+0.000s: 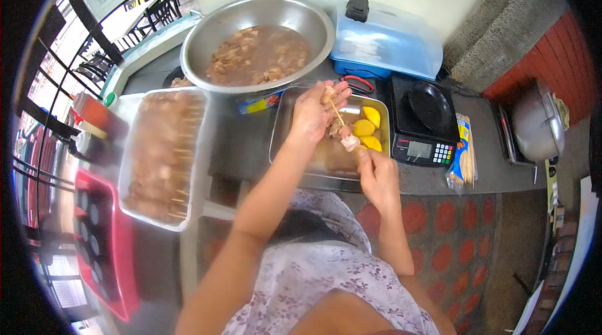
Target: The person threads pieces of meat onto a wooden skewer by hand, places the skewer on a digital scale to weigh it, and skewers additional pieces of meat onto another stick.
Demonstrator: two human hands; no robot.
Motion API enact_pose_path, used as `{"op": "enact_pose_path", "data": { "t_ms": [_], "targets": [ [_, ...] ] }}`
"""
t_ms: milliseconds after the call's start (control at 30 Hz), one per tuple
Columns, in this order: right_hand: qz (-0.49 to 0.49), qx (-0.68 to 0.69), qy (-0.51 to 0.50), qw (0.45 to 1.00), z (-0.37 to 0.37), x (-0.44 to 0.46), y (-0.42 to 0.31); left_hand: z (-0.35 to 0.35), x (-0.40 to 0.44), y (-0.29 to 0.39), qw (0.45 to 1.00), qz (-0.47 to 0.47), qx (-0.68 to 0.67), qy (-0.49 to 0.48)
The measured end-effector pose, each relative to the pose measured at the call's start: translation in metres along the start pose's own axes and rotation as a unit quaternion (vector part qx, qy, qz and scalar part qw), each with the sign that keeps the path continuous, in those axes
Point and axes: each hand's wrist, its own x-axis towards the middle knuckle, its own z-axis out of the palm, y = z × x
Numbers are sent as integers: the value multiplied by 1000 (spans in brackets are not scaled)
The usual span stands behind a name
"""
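Note:
My left hand [316,109] is palm up with a piece of meat at its fingers, by the upper end of a wooden skewer [337,111]. Pieces of pale meat [350,142] sit on the skewer's lower part, and my right hand [378,178] is closed around that end. Both hands are over a metal tray [282,123] that holds yellow pieces [364,127] and some meat. Behind it, a large steel basin [257,10] contains meat in cloudy liquid. To the left, a white-rimmed container [125,178] is filled with skewered meat.
Right of the tray stands a digital scale [421,151] with a black plate, then a pack of skewers [465,147]. A blue lidded box [389,40] and red-handled scissors [359,83] lie behind. A pink tray [119,260] and sauce bottle [89,110] are at left.

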Motion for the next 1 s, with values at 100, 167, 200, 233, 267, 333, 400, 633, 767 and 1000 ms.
{"op": "enact_pose_path", "data": {
  "t_ms": [100, 167, 200, 233, 267, 333, 400, 633, 767, 1000],
  "targets": [
    [9, 69, 12, 998, 6, -3, 2, 4, 0, -2, 999, 22, 16, -17],
    [40, 112, -14, 993, 10, -2, 0, 8, 0, -3, 999, 29, 18, -19],
    [19, 160, 31, 986, 17, 0, 3, 9, 0, -4, 999, 36, 21, -20],
    [0, 207, 76, 975, 22, 1, 4, 10, -1, -4, 999, 36, 21, -20],
    [-1, 207, 76, 975, 26, 2, 4, 11, -2, -5, 998, 48, 36, -19],
    [-18, 146, 136, 980, 30, 3, 4, 12, -4, -5, 997, 60, 52, -19],
    [-23, 111, 148, 982, 30, 4, -3, 12, -5, -5, 996, 67, 59, 8],
    [-110, 11, 188, 976, 38, 10, -4, 8, -12, -20, 994, 62, 81, 25],
    [-94, -14, 195, 976, 41, 18, -9, 18, -20, -27, 998, 13, 61, 26],
    [-92, -1, 184, 979, 43, 22, -7, 11, -24, -22, 998, 19, 65, 14]
  ]
}}
